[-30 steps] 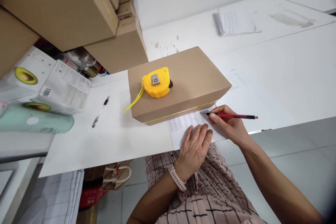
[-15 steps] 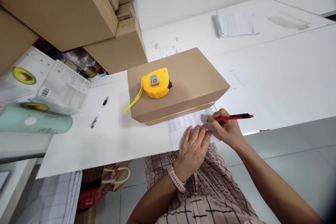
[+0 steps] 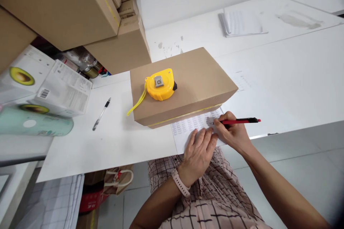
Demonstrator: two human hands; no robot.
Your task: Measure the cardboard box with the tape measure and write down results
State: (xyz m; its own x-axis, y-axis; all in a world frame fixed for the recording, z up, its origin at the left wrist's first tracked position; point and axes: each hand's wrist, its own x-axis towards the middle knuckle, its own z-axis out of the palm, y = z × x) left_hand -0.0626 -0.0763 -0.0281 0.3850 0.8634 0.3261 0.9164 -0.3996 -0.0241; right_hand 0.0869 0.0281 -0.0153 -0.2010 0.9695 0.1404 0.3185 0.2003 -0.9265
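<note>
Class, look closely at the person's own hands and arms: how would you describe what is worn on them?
The left hand and right hand are both without gloves. Around the left wrist is a pale pink strap with a row of slots. The right wrist has no band. No sleeves show on either forearm.

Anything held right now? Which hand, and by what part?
Right hand holds the red-and-black pen near its writing end. Left hand holds nothing; it rests on the paper.
</note>
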